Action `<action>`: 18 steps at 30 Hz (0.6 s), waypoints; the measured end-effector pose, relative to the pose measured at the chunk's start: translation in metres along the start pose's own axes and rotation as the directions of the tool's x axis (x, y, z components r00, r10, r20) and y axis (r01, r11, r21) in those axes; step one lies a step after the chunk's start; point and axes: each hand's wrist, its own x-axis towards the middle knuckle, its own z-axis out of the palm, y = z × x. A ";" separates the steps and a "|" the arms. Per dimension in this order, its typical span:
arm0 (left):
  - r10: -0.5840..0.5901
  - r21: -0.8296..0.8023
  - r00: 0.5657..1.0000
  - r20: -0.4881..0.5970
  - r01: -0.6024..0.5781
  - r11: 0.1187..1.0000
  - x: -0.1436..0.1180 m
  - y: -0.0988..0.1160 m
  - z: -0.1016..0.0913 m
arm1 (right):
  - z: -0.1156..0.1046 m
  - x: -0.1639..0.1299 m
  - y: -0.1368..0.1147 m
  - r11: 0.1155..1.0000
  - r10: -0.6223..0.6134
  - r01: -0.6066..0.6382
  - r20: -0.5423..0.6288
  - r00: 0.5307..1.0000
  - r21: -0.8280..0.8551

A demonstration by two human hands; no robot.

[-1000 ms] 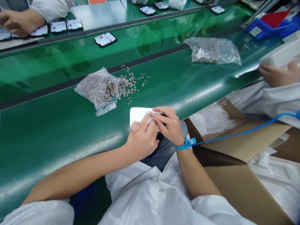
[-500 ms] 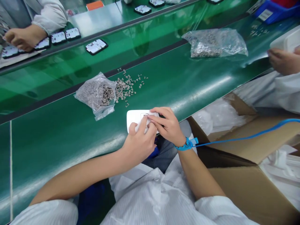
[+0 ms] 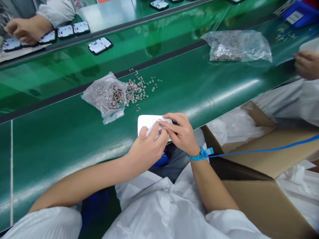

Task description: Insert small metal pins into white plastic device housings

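A white plastic casing [image 3: 144, 121] with rounded corners lies at the near edge of the green work surface, its recessed panel partly covered by fingers. My left hand [image 3: 151, 146] reaches over it from the front, thumb on the casing and fingertips pressed at the recess. From the right side my right hand [image 3: 183, 132] grips the casing, its index finger meeting the left fingertips. Any small part under the fingertips is too hidden to make out. Beyond the casing, small metal clips [image 3: 136, 91] spill from a clear plastic bag [image 3: 101, 94].
A second bag of metal parts [image 3: 239, 46] lies farther right, near a blue bin [image 3: 295, 15]. Circuit boards in black frames [image 3: 100, 45] lie on the far belt by a co-worker's hand [image 3: 30, 30]. A blue wrist cord [image 3: 261, 151] crosses above an open cardboard box [image 3: 249, 166].
The view has shifted slightly, so most things appear a little farther right. One framed board on the belt has slid left relative to its surroundings. Both hands keep their places on the casing.
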 end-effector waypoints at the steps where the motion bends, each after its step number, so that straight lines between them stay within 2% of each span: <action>1: 0.017 0.011 1.000 -0.002 -0.017 1.000 0.001 -0.002 -0.001 | 0.000 0.000 0.000 1.000 0.000 0.000 -0.002 1.000 0.000; 7: 0.053 -0.012 0.999 0.002 -0.053 0.999 0.003 -0.008 0.001 | 0.000 0.000 -0.001 1.000 0.023 -0.023 0.001 1.000 0.011; 14: 0.084 0.053 0.996 -0.036 -0.082 0.995 0.002 -0.004 0.006 | -0.003 0.002 -0.002 0.999 0.048 -0.049 0.043 0.998 0.018; 18: 0.101 0.069 0.995 0.005 -0.101 0.993 0.002 -0.003 0.004 | -0.004 0.002 -0.002 1.000 0.025 -0.025 0.067 0.997 -0.001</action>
